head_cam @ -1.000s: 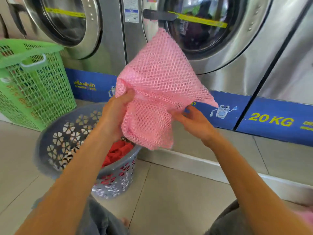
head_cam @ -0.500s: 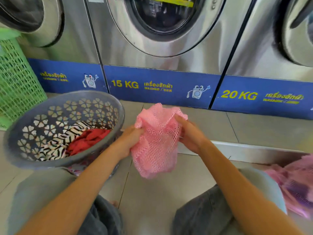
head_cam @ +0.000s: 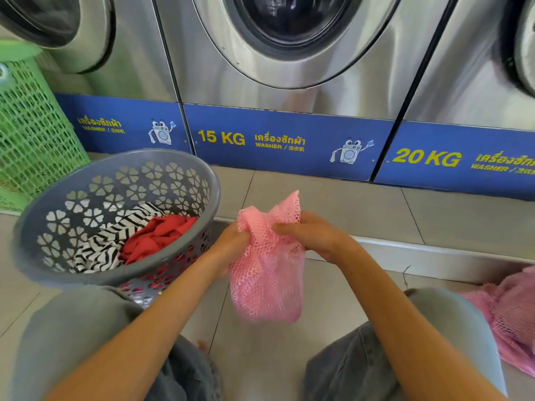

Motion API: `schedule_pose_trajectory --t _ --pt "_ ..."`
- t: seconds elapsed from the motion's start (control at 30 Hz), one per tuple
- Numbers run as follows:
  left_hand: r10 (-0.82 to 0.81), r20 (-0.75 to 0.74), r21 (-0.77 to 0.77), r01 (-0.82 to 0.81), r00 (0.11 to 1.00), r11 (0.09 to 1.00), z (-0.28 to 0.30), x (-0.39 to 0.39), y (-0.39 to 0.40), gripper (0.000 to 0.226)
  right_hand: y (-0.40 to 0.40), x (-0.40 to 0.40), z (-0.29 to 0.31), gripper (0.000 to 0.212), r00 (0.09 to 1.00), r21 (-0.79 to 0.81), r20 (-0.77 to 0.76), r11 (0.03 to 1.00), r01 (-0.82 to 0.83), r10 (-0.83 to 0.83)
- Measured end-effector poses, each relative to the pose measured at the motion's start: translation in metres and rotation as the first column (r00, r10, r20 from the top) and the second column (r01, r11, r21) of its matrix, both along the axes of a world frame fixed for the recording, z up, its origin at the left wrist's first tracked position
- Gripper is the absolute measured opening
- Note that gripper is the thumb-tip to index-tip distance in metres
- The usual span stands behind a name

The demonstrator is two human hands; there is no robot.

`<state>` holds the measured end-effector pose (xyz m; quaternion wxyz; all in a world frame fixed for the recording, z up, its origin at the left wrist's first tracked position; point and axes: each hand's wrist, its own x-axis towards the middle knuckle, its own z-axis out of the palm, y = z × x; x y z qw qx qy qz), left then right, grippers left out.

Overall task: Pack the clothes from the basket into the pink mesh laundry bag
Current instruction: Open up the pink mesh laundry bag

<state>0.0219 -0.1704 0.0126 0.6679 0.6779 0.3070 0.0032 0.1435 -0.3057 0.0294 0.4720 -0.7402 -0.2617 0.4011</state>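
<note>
**Bag gathered in both hands, basket still loaded**

Both hands gripped the bunched top of the pink mesh laundry bag [head_cam: 267,273]. Left hand [head_cam: 231,241] was closed, fingers curled into the netting on its left side. Right hand [head_cam: 311,237] was closed likewise, its fingers [head_cam: 282,228] pinching the netting from the right. The rest of the bag hung limp below the fingers, above the tiled floor [head_cam: 333,204].

Round grey plastic basket with flower-shaped cutouts [head_cam: 139,166] stood just left of the left-hand fingers. Inside it lay a red garment [head_cam: 156,235] and a black-and-white striped garment [head_cam: 98,250], the red one nearer the fingers.
</note>
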Motion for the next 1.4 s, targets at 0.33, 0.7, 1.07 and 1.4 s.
schedule_pose_trajectory --t 0.33,0.7,1.07,1.4 --pt "0.007 -0.144 0.163 0.016 0.990 0.987 -0.011 0.006 -0.001 0.023 0.001 0.004 0.008 0.025 0.936 -0.137 0.342 0.982 0.130 -0.076" --pt "0.093 -0.046 0.381 -0.069 0.995 0.922 -0.002 0.012 -0.009 0.038 0.008 0.002 0.001 0.023 0.991 0.062 -0.096 0.993 0.102 -0.096" --pt "0.077 0.154 -0.073 -0.067 0.985 0.995 0.028 0.007 -0.004 0.037 0.011 0.002 -0.001 0.027 0.957 0.029 0.279 0.997 0.072 -0.078" --pt "0.223 0.231 0.013 -0.232 0.947 0.973 0.031 0.002 0.005 0.016 0.009 -0.004 0.006 0.017 0.915 0.117 0.380 0.988 0.099 -0.137"
